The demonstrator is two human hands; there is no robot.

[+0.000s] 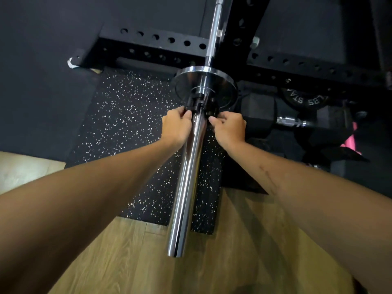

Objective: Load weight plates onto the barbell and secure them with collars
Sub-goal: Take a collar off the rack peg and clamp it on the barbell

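The chrome barbell sleeve (pixel 187 183) runs from the bottom centre up toward the rack. A round weight plate (pixel 222 81) sits on it against the inner stop. A black collar (pixel 198 103) is around the sleeve just in front of the plate. My left hand (pixel 176 127) grips the collar's left side with its fingers curled. My right hand (pixel 230 128) pinches the collar's right side. Both hands cover part of the collar, and I cannot make out whether its clamp is closed.
A black perforated rack frame (pixel 161 42) crosses behind the plate. On the floor at the right lie a black dumbbell (pixel 292 120), a lettered weight plate (pixel 305 99) and something pink (pixel 351 141). A speckled rubber mat (pixel 131 128) lies below, wood flooring (pixel 212 262) nearer me.
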